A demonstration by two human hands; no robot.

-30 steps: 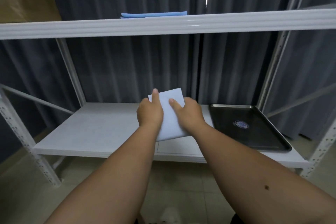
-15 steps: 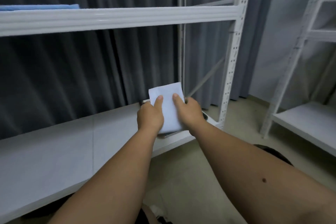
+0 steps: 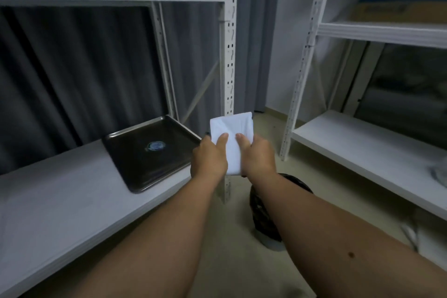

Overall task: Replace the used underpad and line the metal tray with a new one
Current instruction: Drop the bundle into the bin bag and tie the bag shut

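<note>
A folded white underpad [image 3: 231,138] is held upright in front of me by both hands. My left hand [image 3: 208,159] grips its left edge and my right hand [image 3: 259,157] grips its right edge, thumbs pressed on the front. The dark metal tray [image 3: 135,176] lies bare on the lower white shelf [image 3: 60,201], to the left of my hands, with a round blue sticker [image 3: 156,146] in its middle. My hands are off the shelf's right end, in front of the shelf post.
A white upright post [image 3: 228,55] stands just behind the pad. A dark round bin [image 3: 263,213] sits on the floor below my right forearm. A second white shelf unit [image 3: 362,150] stands to the right, with a cardboard box [image 3: 399,13] on top.
The view has swung to the right. The pad, held by both hands, has moved from over the shelf to beyond its right end; the tray is now at my left.
</note>
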